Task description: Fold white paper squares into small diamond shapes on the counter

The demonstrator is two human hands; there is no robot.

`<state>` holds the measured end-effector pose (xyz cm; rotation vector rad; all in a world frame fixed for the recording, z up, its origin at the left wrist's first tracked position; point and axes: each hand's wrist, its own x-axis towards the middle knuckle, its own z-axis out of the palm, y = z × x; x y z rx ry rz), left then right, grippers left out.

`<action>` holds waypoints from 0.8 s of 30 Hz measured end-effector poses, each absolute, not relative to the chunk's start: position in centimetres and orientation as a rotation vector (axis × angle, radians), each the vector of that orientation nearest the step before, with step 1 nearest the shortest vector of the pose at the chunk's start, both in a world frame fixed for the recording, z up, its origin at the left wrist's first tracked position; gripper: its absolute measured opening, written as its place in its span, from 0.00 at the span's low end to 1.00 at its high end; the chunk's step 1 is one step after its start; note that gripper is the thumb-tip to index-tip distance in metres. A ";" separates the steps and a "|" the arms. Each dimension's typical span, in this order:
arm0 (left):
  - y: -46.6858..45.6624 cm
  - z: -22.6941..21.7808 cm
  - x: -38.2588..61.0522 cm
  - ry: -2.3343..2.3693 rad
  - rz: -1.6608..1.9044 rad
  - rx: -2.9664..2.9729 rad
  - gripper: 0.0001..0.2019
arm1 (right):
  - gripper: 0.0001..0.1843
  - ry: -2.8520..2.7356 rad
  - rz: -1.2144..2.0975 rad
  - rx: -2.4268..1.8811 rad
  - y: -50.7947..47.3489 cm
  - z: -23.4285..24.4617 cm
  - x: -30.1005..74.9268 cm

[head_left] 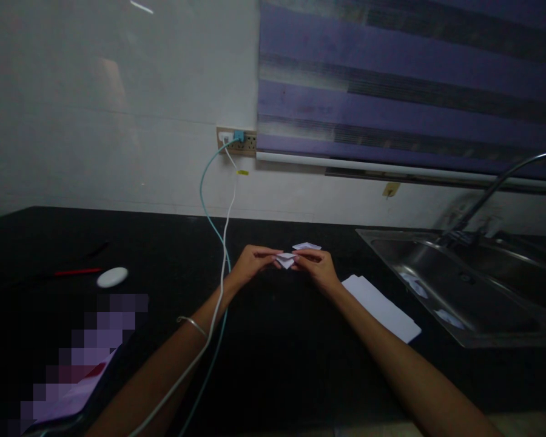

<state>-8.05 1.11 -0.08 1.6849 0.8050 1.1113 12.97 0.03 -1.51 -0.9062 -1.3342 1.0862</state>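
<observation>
Between my two hands is a small piece of folded white paper (286,261), with a pointed lower corner. My left hand (253,264) pinches its left side between thumb and fingers. On the opposite side, my right hand (318,269) grips the paper's right edge, its fingers closed. Just behind my right hand, a second folded paper (307,246) lies on the black countertop (273,346). A stack of white paper sheets (382,308) rests beside my right forearm, partly covered by it.
A white cable (222,273) and a teal cable (208,206) run from the wall socket (251,143) across my left forearm. A metal sink (459,291) with a faucet (495,182) is at right. Left are a white oval object (112,277), a red stick-like item (78,272) and a lit screen (82,394).
</observation>
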 end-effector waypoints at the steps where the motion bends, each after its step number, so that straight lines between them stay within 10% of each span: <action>1: 1.3 -0.3 -8.1 0.805 1.127 1.690 0.15 | 0.12 -1.333 1.098 -0.897 -0.1 -1.5 12.9; 24: 0.2 0.4 -7.2 0.728 0.684 1.797 0.23 | 0.06 -1.620 0.830 -0.872 -0.3 -1.0 13.1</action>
